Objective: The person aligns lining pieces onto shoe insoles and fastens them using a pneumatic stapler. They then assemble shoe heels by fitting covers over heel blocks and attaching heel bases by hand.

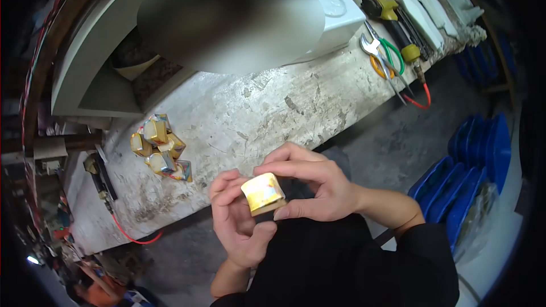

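Note:
A small gold-coloured metal piece (263, 191) with a curved top edge and rainbow-like stains is held in front of my body, near the bench's front edge. My right hand (321, 187) grips it from the right, thumb low and fingers above. From the left, my left hand (242, 224) curls its fingers against the piece, with the thumb bent below it. A dark gap shows along its lower side. On the bench to the left lies a pile of similar gold metal pieces (162, 146), several of them, some with bluish sides.
The worn bench (227, 119) carries pliers (372, 51), green-handled scissors (392, 54) and a yellow-black power tool (398, 25) with a red hose. A white box (335, 14) stands behind. Another tool (99, 179) lies left. Blue trays (455, 187) stand on the right.

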